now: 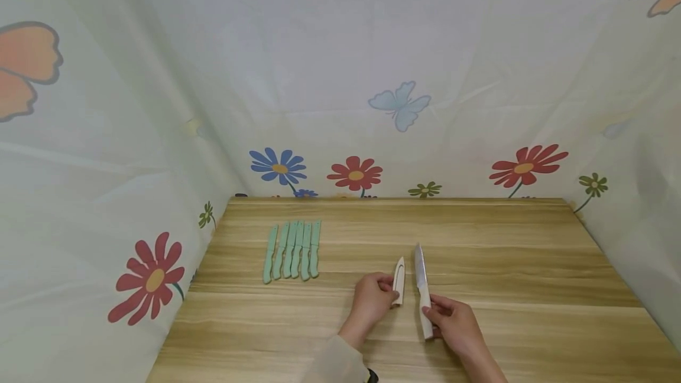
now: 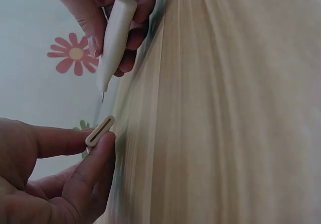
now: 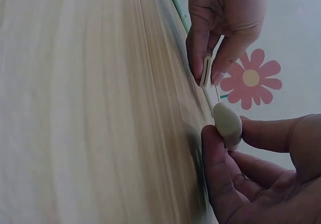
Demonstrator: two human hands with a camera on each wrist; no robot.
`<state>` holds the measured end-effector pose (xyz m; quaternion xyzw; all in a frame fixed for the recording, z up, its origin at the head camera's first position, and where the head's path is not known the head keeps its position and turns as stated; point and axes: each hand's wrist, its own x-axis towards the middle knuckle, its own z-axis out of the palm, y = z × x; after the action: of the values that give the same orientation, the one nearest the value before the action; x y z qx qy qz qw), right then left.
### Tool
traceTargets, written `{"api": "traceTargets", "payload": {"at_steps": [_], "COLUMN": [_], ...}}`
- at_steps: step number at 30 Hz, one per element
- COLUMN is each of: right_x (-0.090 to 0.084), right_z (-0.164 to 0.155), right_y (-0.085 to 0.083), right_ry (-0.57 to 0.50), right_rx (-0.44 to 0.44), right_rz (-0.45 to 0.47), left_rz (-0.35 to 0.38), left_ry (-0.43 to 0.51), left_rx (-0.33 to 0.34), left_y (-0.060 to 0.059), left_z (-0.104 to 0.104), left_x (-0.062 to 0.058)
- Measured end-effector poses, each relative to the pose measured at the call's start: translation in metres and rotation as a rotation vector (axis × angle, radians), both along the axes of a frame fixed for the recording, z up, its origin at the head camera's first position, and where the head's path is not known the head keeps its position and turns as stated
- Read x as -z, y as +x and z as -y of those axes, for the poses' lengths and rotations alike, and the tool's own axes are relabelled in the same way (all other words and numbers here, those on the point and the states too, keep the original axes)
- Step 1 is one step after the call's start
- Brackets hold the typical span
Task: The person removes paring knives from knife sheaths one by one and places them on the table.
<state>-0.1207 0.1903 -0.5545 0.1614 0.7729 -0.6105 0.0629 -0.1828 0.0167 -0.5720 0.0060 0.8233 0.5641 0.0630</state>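
Note:
My left hand [image 1: 375, 300] pinches a cream blade sheath [image 1: 399, 281] near its open end, tip pointing away from me. Its slot-shaped mouth shows in the left wrist view [image 2: 100, 130] between thumb and forefinger. My right hand [image 1: 452, 319] grips the cream handle of a small knife [image 1: 422, 288], whose bare steel blade points away, beside the sheath and apart from it. That handle [image 2: 114, 38] appears at the top of the left wrist view and its butt end [image 3: 228, 122] in the right wrist view. Both sit just above the wooden table [image 1: 505, 265].
Several mint-green sheathed knives [image 1: 294, 249] lie side by side in a row at the table's left rear. A flower-and-butterfly printed cloth [image 1: 372, 75] closes off the back and both sides. The table's right half is bare wood.

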Motion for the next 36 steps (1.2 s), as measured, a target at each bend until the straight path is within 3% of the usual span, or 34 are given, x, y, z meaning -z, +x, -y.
{"api": "traceTargets", "payload": {"at_steps": [13, 22, 29, 36], "right_x": [-0.003, -0.005, -0.009, -0.006], "right_z": [-0.012, -0.016, -0.020, -0.025], "right_y": [-0.014, -0.022, -0.028, -0.036], "right_ry": [0.106, 0.183, 0.304, 0.456], "right_rx": [-0.021, -0.032, -0.065, -0.095], "right_rz": [0.001, -0.027, -0.030, -0.092], "left_rz": [-0.038, -0.072, -0.090, -0.079], "left_ry": [-0.114, -0.202, -0.241, -0.247], "left_rx": [0.018, -0.009, -0.015, -0.010], "left_y": [-0.012, -0.018, -0.020, -0.026], "left_z": [-0.022, -0.038, -0.047, -0.055], "left_x": [-0.002, 0.001, -0.002, -0.001]}}
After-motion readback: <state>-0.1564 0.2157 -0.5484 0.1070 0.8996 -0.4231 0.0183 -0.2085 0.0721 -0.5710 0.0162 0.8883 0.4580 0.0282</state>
